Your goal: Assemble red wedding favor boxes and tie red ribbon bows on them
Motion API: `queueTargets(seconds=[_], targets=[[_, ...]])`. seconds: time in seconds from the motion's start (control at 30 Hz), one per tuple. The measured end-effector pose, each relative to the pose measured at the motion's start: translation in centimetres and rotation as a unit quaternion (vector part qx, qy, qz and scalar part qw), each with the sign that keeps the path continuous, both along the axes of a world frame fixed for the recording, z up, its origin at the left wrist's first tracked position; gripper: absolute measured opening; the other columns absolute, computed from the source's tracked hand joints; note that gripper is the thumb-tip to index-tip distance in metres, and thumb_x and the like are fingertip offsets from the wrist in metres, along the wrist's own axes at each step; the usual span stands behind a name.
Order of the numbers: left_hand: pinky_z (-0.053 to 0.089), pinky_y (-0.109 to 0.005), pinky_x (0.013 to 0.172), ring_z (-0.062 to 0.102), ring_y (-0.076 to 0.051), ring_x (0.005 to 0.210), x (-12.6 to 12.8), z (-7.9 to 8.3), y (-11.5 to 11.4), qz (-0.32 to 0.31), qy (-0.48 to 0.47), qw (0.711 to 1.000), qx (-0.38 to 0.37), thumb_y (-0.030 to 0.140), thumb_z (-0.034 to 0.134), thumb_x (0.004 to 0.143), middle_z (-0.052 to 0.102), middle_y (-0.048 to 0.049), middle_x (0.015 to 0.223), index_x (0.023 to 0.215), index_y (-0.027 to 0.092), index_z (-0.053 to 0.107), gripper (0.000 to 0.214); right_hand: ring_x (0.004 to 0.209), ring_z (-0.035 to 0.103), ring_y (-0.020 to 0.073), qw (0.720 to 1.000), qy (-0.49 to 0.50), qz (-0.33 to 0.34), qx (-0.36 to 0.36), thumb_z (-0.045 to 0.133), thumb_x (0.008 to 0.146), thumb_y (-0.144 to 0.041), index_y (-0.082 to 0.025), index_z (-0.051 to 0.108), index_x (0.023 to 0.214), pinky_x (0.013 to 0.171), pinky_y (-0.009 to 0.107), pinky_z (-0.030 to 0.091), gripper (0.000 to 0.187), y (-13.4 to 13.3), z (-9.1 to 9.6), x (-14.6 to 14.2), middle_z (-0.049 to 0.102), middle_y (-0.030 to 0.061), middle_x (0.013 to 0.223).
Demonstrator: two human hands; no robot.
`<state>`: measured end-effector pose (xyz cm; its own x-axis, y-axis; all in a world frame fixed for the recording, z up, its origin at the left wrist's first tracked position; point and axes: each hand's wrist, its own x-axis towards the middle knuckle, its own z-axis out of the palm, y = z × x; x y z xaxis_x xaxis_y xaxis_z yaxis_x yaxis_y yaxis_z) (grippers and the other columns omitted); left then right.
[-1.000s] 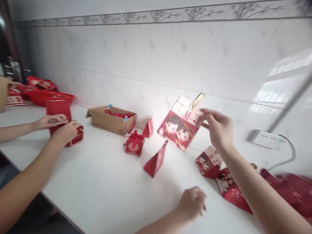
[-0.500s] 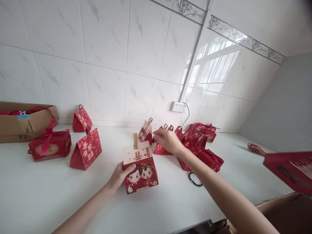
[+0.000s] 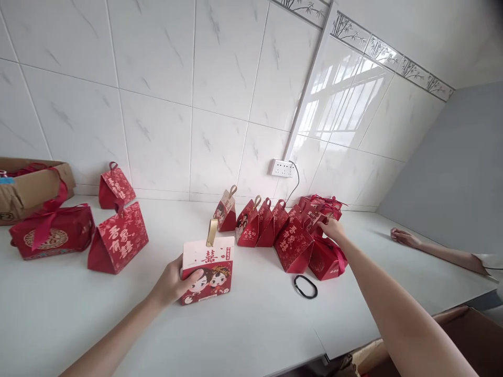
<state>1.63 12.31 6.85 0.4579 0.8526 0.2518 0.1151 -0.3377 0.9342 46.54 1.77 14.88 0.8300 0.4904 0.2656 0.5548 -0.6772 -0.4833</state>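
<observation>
Red-and-white cartoon-couple box [image 3: 208, 272], red gold-lettered boxes [image 3: 293, 243], black hair tie [image 3: 305, 286].

Bright, sharp daylight; window glare on wall tiles [image 3: 346, 99].

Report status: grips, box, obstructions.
Left grip shut on cartoon box, on counter. Right grip touching red box cluster. Black hair band between, touching neither.

You stand in a tiled room of a home turned packing station: glossy white wall tiles [image 3: 220, 68] with a bamboo border [image 3: 377, 50], a wall socket [image 3: 281, 168], and a white tabletop [image 3: 251, 324] lined with red wedding favour boxes [image 3: 291, 230] beside a ribbon-filled carton [image 3: 33, 183].
</observation>
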Motion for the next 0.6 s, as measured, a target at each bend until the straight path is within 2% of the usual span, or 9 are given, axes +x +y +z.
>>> queueTargets(seconds=[0.07, 0.2, 0.33, 0.47, 0.6], targets=[[0.057, -0.032, 0.071, 0.069, -0.028, 0.085, 0.0, 0.1, -0.1, 0.004, -0.003, 1.000, -0.009, 0.056, 0.063, 0.064, 0.074, -0.0067, 0.089, 0.092, 0.020, 0.061, 0.046, 0.082, 0.061, 0.0139, 0.999, 0.047, 0.007, 0.007, 0.056, 0.090, -0.031, -0.013, 0.059, 0.101, 0.073, 0.032, 0.053, 0.022, -0.2, -0.7, 0.7, 0.062, 0.0042, 0.096], [0.056, -0.032, 0.071, 0.068, -0.028, 0.084, 0.1, 0.1, 0.0, 0.010, -0.005, 1.000, -0.014, 0.058, 0.064, 0.062, 0.074, -0.0063, 0.087, 0.089, 0.020, 0.062, 0.047, 0.077, 0.062, 0.0120, 0.991, 0.111, 0.017, 0.066, 0.054, 0.091, -0.030, -0.013, 0.058, 0.107, 0.067, 0.028, 0.054, 0.024, -1.4, -1.3, 1.7, 0.063, 0.0041, 0.096], [0.055, -0.032, 0.071, 0.068, -0.028, 0.085, 0.1, 0.0, 0.2, 0.014, 0.004, 1.000, -0.016, 0.057, 0.064, 0.063, 0.074, -0.0067, 0.087, 0.088, 0.019, 0.061, 0.045, 0.076, 0.062, 0.0116, 0.984, 0.122, -0.001, 0.131, 0.055, 0.091, -0.028, -0.012, 0.058, 0.104, 0.066, 0.028, 0.054, 0.021, -2.7, -1.0, 1.9, 0.063, 0.0031, 0.093], [0.055, -0.032, 0.070, 0.068, -0.029, 0.085, 0.1, 0.1, 0.2, 0.013, 0.006, 1.000, -0.010, 0.057, 0.062, 0.064, 0.074, -0.0062, 0.087, 0.088, 0.020, 0.061, 0.044, 0.088, 0.060, 0.0175, 0.975, 0.029, -0.048, 0.213, 0.053, 0.088, -0.018, -0.011, 0.059, 0.097, 0.082, 0.038, 0.049, 0.013, -3.0, 1.3, 0.9, 0.062, 0.0069, 0.096], [0.056, -0.032, 0.071, 0.068, -0.028, 0.086, 0.3, 0.3, 0.0, 0.006, 0.000, 1.000, -0.009, 0.056, 0.060, 0.065, 0.074, -0.0061, 0.089, 0.091, 0.020, 0.061, 0.045, 0.102, 0.055, 0.0221, 0.943, -0.107, -0.010, 0.314, 0.046, 0.085, -0.019, -0.015, 0.058, 0.096, 0.095, 0.040, 0.040, 0.016, -1.8, 5.3, -2.4, 0.059, 0.0124, 0.107]])
